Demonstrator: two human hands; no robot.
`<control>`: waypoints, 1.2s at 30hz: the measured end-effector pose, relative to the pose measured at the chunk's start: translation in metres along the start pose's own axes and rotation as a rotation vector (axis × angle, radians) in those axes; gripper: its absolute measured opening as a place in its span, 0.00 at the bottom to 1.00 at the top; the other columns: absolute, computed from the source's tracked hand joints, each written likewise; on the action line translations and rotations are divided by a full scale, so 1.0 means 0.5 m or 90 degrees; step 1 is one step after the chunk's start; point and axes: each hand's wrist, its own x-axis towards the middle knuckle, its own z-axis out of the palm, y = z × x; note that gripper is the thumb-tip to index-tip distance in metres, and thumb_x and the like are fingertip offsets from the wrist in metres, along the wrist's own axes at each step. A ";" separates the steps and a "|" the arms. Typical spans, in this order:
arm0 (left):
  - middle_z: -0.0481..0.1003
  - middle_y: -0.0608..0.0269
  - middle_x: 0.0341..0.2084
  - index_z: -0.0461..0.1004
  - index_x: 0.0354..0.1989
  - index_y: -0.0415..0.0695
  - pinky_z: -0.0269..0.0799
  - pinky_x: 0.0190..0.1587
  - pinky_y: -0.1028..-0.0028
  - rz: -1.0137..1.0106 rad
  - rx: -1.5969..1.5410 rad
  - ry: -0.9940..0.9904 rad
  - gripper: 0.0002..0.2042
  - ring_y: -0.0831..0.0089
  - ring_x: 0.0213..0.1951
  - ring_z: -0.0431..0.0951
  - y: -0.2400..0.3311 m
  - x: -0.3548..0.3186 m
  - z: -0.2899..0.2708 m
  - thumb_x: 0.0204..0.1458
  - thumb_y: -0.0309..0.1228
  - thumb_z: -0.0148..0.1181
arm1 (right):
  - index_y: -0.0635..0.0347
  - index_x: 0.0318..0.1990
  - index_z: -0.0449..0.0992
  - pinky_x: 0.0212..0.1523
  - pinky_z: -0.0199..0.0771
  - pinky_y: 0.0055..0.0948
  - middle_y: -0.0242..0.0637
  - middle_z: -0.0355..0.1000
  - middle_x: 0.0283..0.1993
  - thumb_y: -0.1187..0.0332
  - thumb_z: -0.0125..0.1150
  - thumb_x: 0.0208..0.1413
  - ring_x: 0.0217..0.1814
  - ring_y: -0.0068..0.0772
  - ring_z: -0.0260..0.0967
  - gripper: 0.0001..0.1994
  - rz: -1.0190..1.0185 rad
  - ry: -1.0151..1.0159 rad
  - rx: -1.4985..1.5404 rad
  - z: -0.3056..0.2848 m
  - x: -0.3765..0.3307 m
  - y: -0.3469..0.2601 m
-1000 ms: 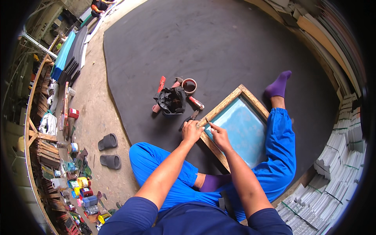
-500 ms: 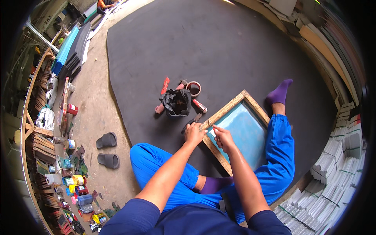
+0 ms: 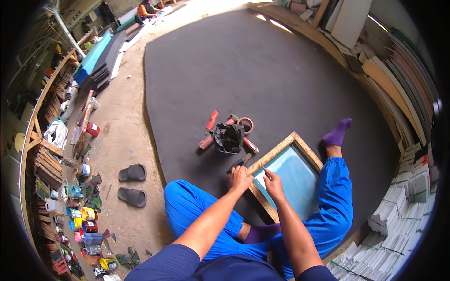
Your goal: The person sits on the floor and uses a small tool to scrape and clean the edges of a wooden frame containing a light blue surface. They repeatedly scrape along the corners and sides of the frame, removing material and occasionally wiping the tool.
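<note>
A wooden frame [image 3: 307, 152] with light-blue mesh [image 3: 293, 180] stretched across it, like a printing screen, rests tilted between my legs on the dark mat. My left hand [image 3: 240, 178] is closed on the frame's left corner. Over the mesh near that same corner, my right hand [image 3: 273, 181] pinches a thin, pointed tool [image 3: 265, 167]; its exact kind is too small to tell. Just beyond my left hand stands a small container lined with a black plastic bag [image 3: 228, 137]. Around it lie a tape roll [image 3: 245, 125], a red-handled tool [image 3: 212, 120] and a red-and-white cutter [image 3: 251, 145].
Black slides [image 3: 133, 184] lie on the concrete left of the mat [image 3: 197, 70]. Several paint cans [image 3: 89, 214] line the far left beside a wooden rack. Bundled white sheets [image 3: 398, 210] are stacked at the right. Another person [image 3: 147, 10] sits far off at the upper left.
The whole view has shifted, so the scene sits lower. My right hand has turned slightly, with its thin tool over the mesh. My left hand stays at the frame's left corner.
</note>
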 end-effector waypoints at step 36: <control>0.80 0.41 0.46 0.76 0.49 0.39 0.74 0.57 0.59 -0.247 -0.291 0.085 0.33 0.48 0.52 0.79 -0.130 -0.137 0.054 0.40 0.51 0.76 | 0.60 0.52 0.80 0.43 0.74 0.49 0.58 0.79 0.39 0.64 0.66 0.54 0.42 0.61 0.78 0.19 -0.099 0.094 -0.201 0.106 -0.047 -0.030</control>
